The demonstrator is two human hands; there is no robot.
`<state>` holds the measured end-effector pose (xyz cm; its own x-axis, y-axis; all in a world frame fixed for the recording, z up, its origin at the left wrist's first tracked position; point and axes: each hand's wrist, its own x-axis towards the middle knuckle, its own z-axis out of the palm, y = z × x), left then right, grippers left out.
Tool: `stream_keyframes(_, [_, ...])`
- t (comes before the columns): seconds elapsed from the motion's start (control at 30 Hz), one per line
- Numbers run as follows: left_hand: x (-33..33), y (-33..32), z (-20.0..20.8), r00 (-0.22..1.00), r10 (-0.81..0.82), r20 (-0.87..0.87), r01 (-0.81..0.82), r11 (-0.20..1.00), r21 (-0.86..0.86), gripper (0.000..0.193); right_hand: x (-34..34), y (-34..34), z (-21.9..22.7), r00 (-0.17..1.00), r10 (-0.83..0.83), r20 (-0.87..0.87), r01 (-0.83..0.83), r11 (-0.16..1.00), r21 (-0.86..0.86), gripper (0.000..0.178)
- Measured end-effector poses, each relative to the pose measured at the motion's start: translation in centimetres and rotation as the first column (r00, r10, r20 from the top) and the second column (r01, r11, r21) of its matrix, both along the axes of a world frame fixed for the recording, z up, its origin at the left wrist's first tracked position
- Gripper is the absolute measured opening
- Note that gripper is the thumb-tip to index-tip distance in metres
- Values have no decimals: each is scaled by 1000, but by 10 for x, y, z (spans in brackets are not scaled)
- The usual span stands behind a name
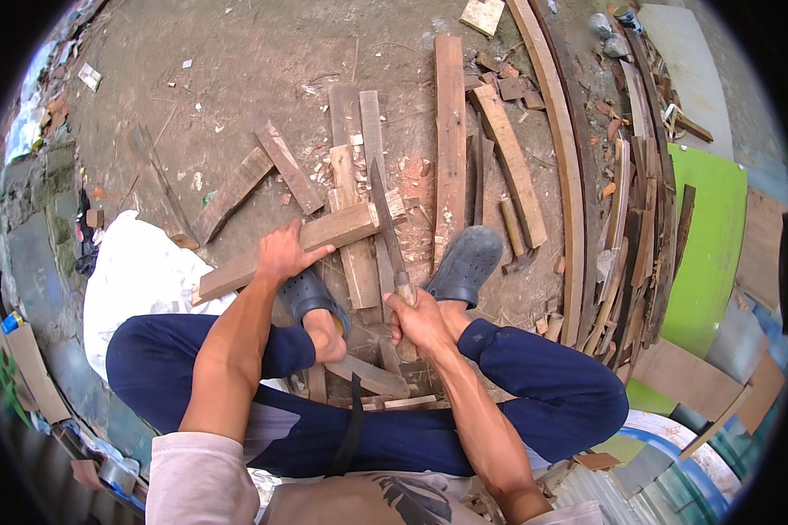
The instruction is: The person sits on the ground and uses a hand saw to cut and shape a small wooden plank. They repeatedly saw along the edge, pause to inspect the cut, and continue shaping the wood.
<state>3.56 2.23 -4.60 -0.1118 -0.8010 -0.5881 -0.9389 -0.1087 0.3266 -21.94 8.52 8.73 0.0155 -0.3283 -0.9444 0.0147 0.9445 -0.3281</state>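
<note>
My left hand (286, 252) is clamped over a squared wooden beam (341, 226), thumb stretched along it. The beam slants from the white cloth up to the chips in the middle, its far end resting across other timber. In my right hand (421, 318) is the wooden handle of a machete (387, 219). Its long dark blade points away from me and crosses over the beam near the pale, freshly cut end. Whether blade and wood touch, I cannot tell. Under the beam lies a notched plank (355, 262).
Grey clogs (467, 265) are at my feet, the left heel out of its clog. A hammer (515, 234) lies to the right, beside short boards (449, 131). Long planks (559, 131) and a green panel (711, 227) line the right side. A white cloth (140, 280) is at left.
</note>
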Motion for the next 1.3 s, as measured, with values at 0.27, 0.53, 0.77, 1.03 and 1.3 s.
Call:
stream_keyframes(0.27, [-3, -3, 5, 1000, 7, 7, -7, 1000, 30, 101, 13, 6, 5, 931, -93, -354, -94, 874, -476, 24])
stream_keyframes(0.53, [2, -1, 8, 999, 21, 29, -23, 997, 69, 98, 5, -35, 60, 980, -201, 12, 199, 960, -199, 14])
stream_keyframes(0.77, [6, 5, -10, 999, -21, -26, 20, 999, -38, 101, 9, 1, 6, 998, -62, 31, 61, 998, 17, 16])
stream_keyframes(1.03, [5, 1, -1, 999, -31, 26, 30, 999, 35, 104, 23, -3, 20, 930, -252, -267, 126, 903, -412, 17])
stream_keyframes(1.3, [9, 0, 3, 999, -19, 32, 17, 997, 70, 103, 11, -27, 50, 957, -289, -10, 262, 880, -397, 16])
